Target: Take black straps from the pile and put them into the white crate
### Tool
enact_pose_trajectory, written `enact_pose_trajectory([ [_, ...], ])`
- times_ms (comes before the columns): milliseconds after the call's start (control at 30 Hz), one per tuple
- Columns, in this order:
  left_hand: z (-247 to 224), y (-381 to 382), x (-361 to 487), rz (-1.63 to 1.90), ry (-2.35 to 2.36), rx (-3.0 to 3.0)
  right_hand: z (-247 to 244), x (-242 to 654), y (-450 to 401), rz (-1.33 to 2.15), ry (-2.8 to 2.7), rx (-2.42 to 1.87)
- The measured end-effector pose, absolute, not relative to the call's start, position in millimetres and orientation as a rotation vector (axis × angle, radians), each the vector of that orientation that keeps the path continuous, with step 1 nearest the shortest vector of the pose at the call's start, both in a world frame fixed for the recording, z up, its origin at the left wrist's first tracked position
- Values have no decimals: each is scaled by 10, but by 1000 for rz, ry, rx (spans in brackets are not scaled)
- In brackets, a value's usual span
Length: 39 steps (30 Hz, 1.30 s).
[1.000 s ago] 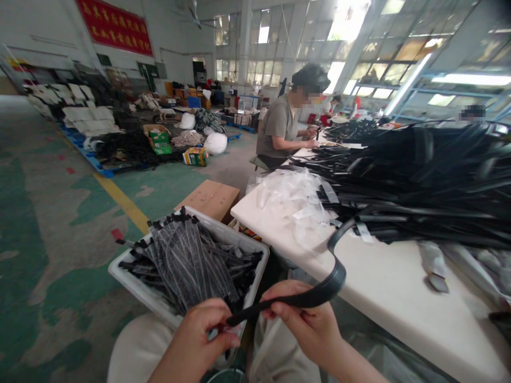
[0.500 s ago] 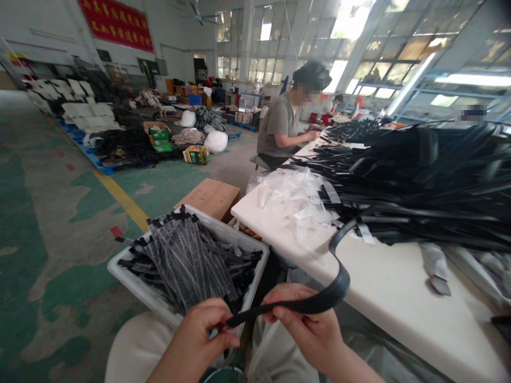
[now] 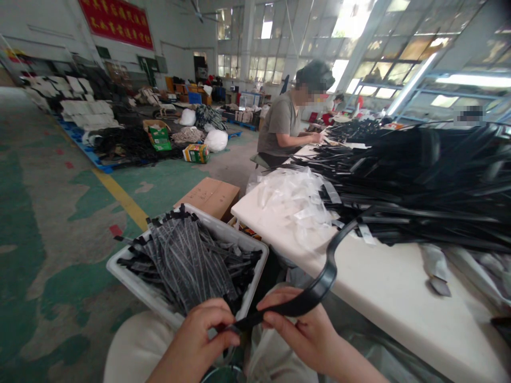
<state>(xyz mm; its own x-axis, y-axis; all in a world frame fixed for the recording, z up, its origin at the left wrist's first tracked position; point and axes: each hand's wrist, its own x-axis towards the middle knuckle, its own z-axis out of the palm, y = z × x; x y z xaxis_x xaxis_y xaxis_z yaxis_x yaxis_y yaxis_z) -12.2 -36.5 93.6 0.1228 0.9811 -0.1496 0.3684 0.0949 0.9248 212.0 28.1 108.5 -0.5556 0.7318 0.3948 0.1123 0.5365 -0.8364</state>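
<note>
A black strap point(image 3: 303, 295) is pinched between both hands, its end in the closed left hand point(image 3: 195, 338) and its length in the curled right hand point(image 3: 299, 335). It arcs up over the surface point(image 3: 399, 287). Just ahead sits a white crate point(image 3: 136, 284) of grey strips point(image 3: 187, 260); beyond lie a heap of black straps point(image 3: 419, 181) and clear plastic bags point(image 3: 291, 205).

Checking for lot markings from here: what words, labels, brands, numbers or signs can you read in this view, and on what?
Nothing can be quoted:
Red wall banner: yellow characters, too blurred to read.
Green printed carton: print too small to read.
Yellow-and-green carton: print too small to read.
White tag on the black straps: no legible text.
</note>
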Motion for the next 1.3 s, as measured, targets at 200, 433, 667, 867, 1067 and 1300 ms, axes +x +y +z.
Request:
enact_pose_trajectory([
  [200, 890, -362, 50, 826, 1380, 1455, 983, 1956, 142, 1233, -1981, -727],
  [433, 932, -443, 14, 493, 1464, 1481, 871, 2123, 326, 1565, -1018, -1084],
  [667, 734, -448, 204, 851, 1568, 1966, 801, 2113, 4, 781, -1801, -775],
  [867, 685, -455, 215, 937, 1650, 2361, 875, 2311, -129, 1151, -1552, -758],
  [1067, 651, -442, 134, 823, 1743, 2362, 854, 2450, -213, 1029, -1301, -1047],
  [1300, 775, -394, 382, 925, 1520, 2442, 794, 2157, -299, 1138, -1769, -889],
])
